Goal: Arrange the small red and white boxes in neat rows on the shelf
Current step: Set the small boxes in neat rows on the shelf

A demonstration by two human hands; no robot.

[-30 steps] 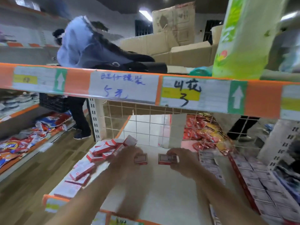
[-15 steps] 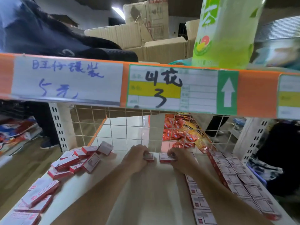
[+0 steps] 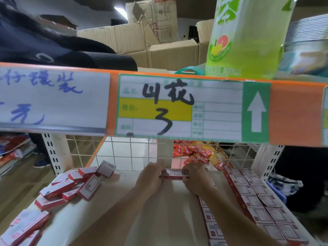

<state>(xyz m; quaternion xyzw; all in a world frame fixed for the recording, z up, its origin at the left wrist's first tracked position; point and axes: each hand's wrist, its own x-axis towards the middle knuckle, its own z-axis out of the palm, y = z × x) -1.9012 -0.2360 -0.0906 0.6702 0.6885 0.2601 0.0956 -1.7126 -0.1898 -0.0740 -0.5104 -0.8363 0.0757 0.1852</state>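
Note:
Two small red and white boxes (image 3: pixel 173 173) lie side by side at the back of the cream shelf (image 3: pixel 124 206), against the wire grid. My left hand (image 3: pixel 150 178) grips the left box and my right hand (image 3: pixel 197 178) grips the right one, pressing them together end to end. Neat rows of the same boxes (image 3: pixel 255 197) fill the shelf's right side, partly hidden by my right forearm. A loose heap of boxes (image 3: pixel 74 183) lies on the left, with more (image 3: pixel 24 226) near the front left corner.
An orange shelf edge with price labels (image 3: pixel 177 107) crosses just above my hands. On it stand a green drink carton (image 3: pixel 245 36) and cardboard boxes (image 3: pixel 150 41). A wire grid (image 3: pixel 124 153) backs the shelf, with red snack packets (image 3: pixel 197 151) behind it. A person in dark clothes (image 3: pixel 35 41) leans at upper left.
My hands moved forward to the back of the shelf and set the two boxes down against the grid, closing the gap between them. My view has come closer and lower.

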